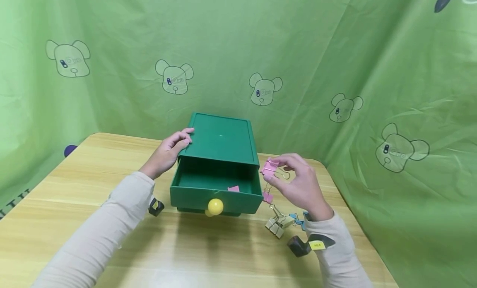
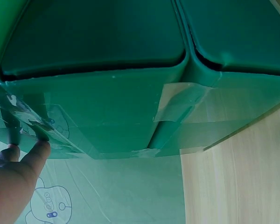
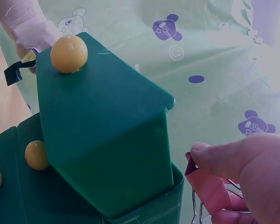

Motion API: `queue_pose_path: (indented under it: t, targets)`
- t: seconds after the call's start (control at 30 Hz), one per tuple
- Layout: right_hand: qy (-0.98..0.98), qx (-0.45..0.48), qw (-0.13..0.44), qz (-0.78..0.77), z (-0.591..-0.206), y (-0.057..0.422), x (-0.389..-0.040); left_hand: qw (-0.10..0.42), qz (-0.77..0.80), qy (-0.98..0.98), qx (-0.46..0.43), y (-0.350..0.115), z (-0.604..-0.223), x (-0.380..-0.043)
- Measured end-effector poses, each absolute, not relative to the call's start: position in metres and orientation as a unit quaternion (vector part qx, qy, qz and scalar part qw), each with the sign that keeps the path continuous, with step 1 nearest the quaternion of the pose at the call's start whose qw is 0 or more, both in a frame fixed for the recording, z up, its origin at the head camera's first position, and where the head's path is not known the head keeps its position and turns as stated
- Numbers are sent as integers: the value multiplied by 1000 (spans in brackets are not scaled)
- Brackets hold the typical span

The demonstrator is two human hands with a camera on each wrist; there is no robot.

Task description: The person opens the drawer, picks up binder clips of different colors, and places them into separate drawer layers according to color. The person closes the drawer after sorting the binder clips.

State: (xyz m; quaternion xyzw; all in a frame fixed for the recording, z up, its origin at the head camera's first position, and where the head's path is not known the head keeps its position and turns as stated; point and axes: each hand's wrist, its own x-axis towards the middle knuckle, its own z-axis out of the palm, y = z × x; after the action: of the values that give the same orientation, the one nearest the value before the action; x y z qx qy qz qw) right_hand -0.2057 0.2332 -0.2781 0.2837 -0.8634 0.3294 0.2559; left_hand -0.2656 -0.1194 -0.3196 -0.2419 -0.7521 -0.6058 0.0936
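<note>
While left hand (image 1: 169, 151), partly hidden, rests apparently loosely against cabinet (image 1: 223, 137), right hand (image 1: 299, 184) pinches pink clip (image 1: 268, 168) by its body: likely light, stiff, best held there.

There are two hands, one left hand (image 1: 169, 152) and one right hand (image 1: 301, 182), with two sleeves (image 1: 100, 222) and two black devices (image 1: 299, 246), one at each wrist. One table (image 1: 74, 180) bears one green cabinet (image 1: 223, 135), which shows three yellow knobs (image 3: 69, 54) and one pulled-out drawer (image 1: 190, 199). Two pink clips (image 1: 269, 168) show outside the drawer, and one pink piece (image 1: 233, 189) shows inside it. At least two gold clips (image 1: 275, 229) overlap, and at least one blue clip (image 1: 299, 223) lies beside them; their exact numbers cannot be told. In the head view, five whole bear heads (image 1: 174, 85) mark the cloth (image 1: 220, 39).
</note>
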Motion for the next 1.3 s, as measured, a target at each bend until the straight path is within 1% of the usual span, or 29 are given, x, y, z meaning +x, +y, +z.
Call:
queue_pose_path:
  t: [1.3]
  targets:
    - [-839, 353, 232, 342, -269, 201, -196, 94, -608, -750, -243, -120, -320, -265]
